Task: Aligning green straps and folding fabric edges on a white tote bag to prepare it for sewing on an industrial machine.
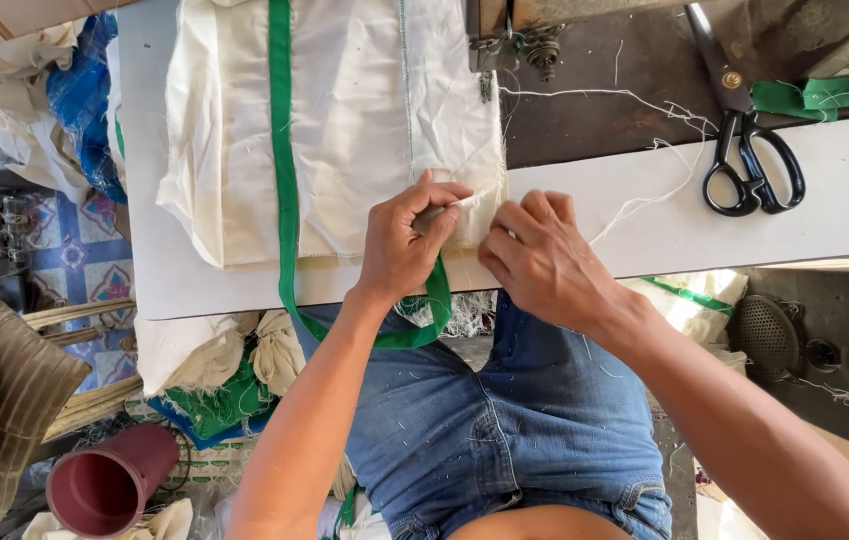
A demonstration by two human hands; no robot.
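Cream woven sack cloth [344, 120] with green binding tape [284, 180] lies on the counter [644, 220]; left hand [402, 245] fingers pinch its frayed corner, right hand [544, 262] fingers curl, pressing beside it, steadying the edge. Black scissors [749, 150] rest well right.

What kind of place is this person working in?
Most likely a small sewing workshop. A sewing machine's needle head sits over a white worktable, black-handled tailor's scissors lie nearby, and both hands pinch the edge of a cream woven fabric piece with green strap.
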